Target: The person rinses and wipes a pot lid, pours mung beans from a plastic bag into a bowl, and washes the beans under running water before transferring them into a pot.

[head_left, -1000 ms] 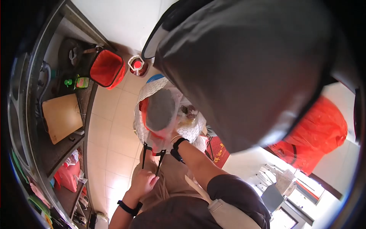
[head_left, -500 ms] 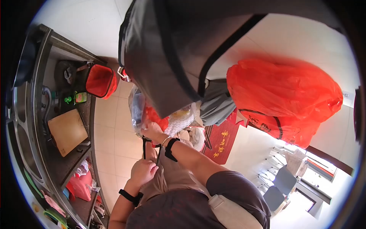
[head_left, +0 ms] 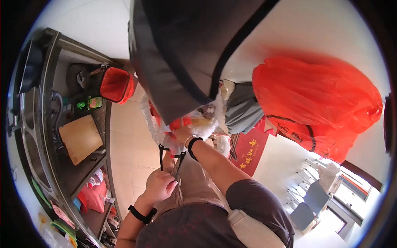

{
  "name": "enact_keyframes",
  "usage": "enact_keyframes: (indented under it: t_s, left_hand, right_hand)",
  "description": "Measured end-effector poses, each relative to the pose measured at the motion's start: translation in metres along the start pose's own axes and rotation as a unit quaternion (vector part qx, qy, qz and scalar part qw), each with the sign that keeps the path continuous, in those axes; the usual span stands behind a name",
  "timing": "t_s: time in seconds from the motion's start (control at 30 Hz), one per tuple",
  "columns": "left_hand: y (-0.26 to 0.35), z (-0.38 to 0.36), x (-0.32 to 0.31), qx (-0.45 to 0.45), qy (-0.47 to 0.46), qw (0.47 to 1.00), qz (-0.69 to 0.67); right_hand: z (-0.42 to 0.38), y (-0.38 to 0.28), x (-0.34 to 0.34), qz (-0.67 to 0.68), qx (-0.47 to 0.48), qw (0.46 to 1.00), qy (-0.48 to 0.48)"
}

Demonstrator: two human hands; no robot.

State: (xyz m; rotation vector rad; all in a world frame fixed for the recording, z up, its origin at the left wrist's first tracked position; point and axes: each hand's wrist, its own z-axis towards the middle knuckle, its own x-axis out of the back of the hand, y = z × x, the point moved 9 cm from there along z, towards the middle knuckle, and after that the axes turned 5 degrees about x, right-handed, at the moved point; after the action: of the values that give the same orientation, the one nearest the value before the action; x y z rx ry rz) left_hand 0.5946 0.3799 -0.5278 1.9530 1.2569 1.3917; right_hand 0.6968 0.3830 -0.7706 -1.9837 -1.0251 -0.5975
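My left hand (head_left: 160, 187) is closed in a fist round a black strap (head_left: 161, 159), which runs up to an open bag (head_left: 147, 120) with a pale, crinkled lining. My right hand (head_left: 182, 134) reaches into this bag, among red and clear plastic packages (head_left: 177, 124). Its fingers are hidden in there, and I cannot tell what they hold. Clear plastic (head_left: 178, 146) lies just below that hand. A large dark grey fabric flap (head_left: 178, 58) with black edging hangs over the bag's far side and covers part of the contents.
On the left, a counter unit holds a wooden board (head_left: 80, 139), a green-topped bottle (head_left: 95, 102) and a red-lined bin (head_left: 115, 84). A big red plastic bag (head_left: 318, 105) hangs at the right. Beyond my right arm lie a red mat (head_left: 252, 151) and grey folding chairs (head_left: 316, 197).
My right hand has moved right and deeper among the packages, and the clear package by it has shifted. My left hand keeps its grip on the strap. The view has shifted slightly.
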Motion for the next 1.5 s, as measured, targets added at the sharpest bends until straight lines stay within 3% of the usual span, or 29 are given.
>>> enact_keyframes:
  t_s: [0.07, 0.1, 0.17, 0.23, 0.47, 0.5, 0.63, 0.77, 0.8, 0.87, 0.93, 1.0, 1.07, 1.13, 1.23, 1.27, 1.37, 1.5]
  left_hand:
    - [0.009, -0.004, 0.010, 0.019, 0.011, 1.000, -0.008]
    - [0.013, -0.006, 0.012, 0.020, 0.007, 0.999, -0.028]
    - [0.013, -0.010, 0.014, 0.028, 0.002, 0.998, -0.051]
    - [0.013, -0.016, 0.016, 0.028, 0.010, 0.998, -0.050]
    - [0.009, -0.018, 0.008, 0.027, -0.005, 0.999, -0.039]
    - [0.014, -0.015, 0.009, 0.015, 0.011, 0.998, -0.057]
    - [0.027, -0.009, 0.014, -0.020, 0.042, 0.992, -0.114]
    - [0.021, -0.008, 0.004, -0.010, -0.007, 0.996, -0.090]
    - [0.024, -0.006, 0.007, -0.013, -0.009, 0.995, -0.095]
    - [0.031, -0.003, 0.009, -0.022, -0.017, 0.994, -0.101]
    - [0.043, 0.001, 0.015, -0.056, 0.024, 0.991, -0.116]
    - [0.040, 0.002, 0.008, -0.059, 0.029, 0.989, -0.132]
    - [0.040, 0.005, 0.007, -0.064, 0.031, 0.986, -0.148]
    - [0.039, 0.007, 0.005, -0.060, 0.001, 0.992, -0.110]
    - [0.031, 0.007, 0.015, -0.040, 0.018, 0.994, -0.097]
    - [0.031, 0.007, 0.017, -0.042, 0.015, 0.995, -0.094]
    - [0.031, 0.006, 0.015, -0.020, -0.025, 0.996, -0.082]
    - [0.032, 0.006, 0.027, -0.023, 0.002, 0.997, -0.079]
  right_hand:
    - [0.036, 0.039, -0.056, -0.030, -0.044, 0.999, 0.000]
    - [0.059, 0.076, -0.085, 0.018, -0.085, 0.990, 0.113]
    - [0.057, 0.105, -0.070, 0.032, -0.171, 0.969, 0.176]
    - [0.032, 0.113, -0.025, -0.007, -0.212, 0.969, 0.124]
    - [-0.031, 0.196, 0.052, -0.072, -0.286, 0.935, 0.195]
    - [-0.047, 0.202, 0.067, -0.074, -0.338, 0.922, 0.177]
    - [-0.054, 0.213, 0.073, -0.032, -0.323, 0.943, 0.067]
    - [-0.055, 0.191, 0.079, 0.001, -0.259, 0.965, 0.037]
    - [-0.046, 0.192, 0.067, -0.069, -0.225, 0.971, 0.049]
    - [-0.030, 0.169, 0.040, -0.165, -0.057, 0.979, 0.106]
    - [-0.020, 0.106, 0.037, -0.108, 0.113, 0.967, 0.200]
    - [-0.001, 0.049, 0.057, 0.088, 0.098, 0.970, 0.203]
    - [0.021, 0.009, 0.053, 0.151, 0.033, 0.962, 0.223]
    - [0.031, -0.041, 0.059, 0.089, 0.045, 0.965, 0.243]
    - [0.040, -0.095, 0.072, 0.085, 0.054, 0.984, 0.144]
    - [0.040, -0.100, 0.066, 0.086, 0.038, 0.992, 0.090]
    - [0.029, -0.101, 0.077, 0.108, 0.043, 0.988, 0.100]
    - [0.012, -0.096, 0.081, 0.079, 0.073, 0.987, 0.120]
